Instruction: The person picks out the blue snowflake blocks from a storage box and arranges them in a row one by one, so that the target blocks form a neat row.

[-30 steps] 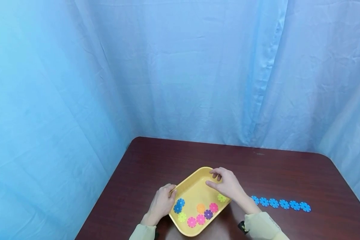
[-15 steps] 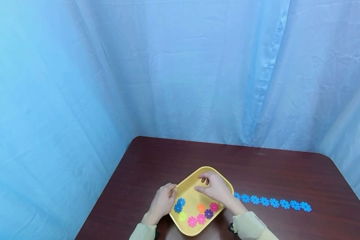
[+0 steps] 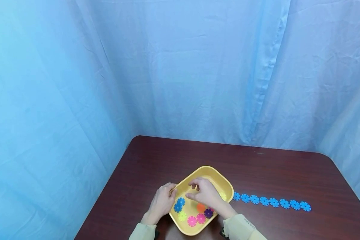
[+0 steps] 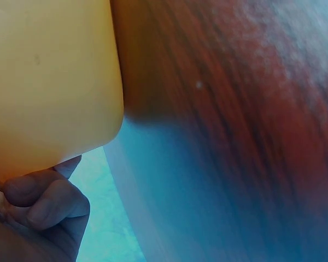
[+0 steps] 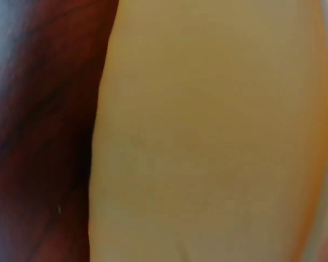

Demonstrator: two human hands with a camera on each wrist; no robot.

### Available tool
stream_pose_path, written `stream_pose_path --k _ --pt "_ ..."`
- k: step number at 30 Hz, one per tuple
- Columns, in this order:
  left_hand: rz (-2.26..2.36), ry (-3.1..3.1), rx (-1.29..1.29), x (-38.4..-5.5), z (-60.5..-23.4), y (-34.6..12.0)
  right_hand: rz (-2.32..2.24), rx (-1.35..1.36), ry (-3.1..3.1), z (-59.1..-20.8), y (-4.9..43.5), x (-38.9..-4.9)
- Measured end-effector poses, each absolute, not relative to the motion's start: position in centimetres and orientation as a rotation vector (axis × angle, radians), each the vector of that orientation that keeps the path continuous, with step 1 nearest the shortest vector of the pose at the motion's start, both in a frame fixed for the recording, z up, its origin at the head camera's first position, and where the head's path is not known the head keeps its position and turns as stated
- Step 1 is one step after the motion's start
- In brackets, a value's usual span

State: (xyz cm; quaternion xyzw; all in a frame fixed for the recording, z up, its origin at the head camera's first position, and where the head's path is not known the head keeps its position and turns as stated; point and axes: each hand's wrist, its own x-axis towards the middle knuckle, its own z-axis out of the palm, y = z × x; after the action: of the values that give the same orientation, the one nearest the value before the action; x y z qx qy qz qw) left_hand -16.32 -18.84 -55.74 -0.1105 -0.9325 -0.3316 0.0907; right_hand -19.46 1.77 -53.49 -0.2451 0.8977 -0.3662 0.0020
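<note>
A yellow tray sits slantwise at the front of the table, holding several notched snowflake discs. My left hand grips its left rim; the left wrist view has the fingers curled against the tray's outer wall. Over the tray's middle hovers my right hand, thumb and fingers bent and apart, nothing visible between them. Below it lie orange, purple and pink discs. Blue discs and a yellow-green disc lie nearer my left hand. Another yellow-green disc is partly hidden behind my right hand.
Right of the tray, a row of several blue discs stretches across the dark wooden table. Light blue curtains hang behind the table and at its sides. The tray's outer wall fills most of the right wrist view.
My right hand has moved left and down, from the tray's far right corner to over its middle. The left end of the blue row has come into view. My left hand has stayed put.
</note>
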Motion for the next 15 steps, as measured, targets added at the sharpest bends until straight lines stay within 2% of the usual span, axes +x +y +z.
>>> stream_pose_path --k 15 --pt "-0.957 -2.707 -0.375 -16.3 -56.0 -18.9 -1.076 -0.885 2.803 -54.5 -0.6 -18.5"
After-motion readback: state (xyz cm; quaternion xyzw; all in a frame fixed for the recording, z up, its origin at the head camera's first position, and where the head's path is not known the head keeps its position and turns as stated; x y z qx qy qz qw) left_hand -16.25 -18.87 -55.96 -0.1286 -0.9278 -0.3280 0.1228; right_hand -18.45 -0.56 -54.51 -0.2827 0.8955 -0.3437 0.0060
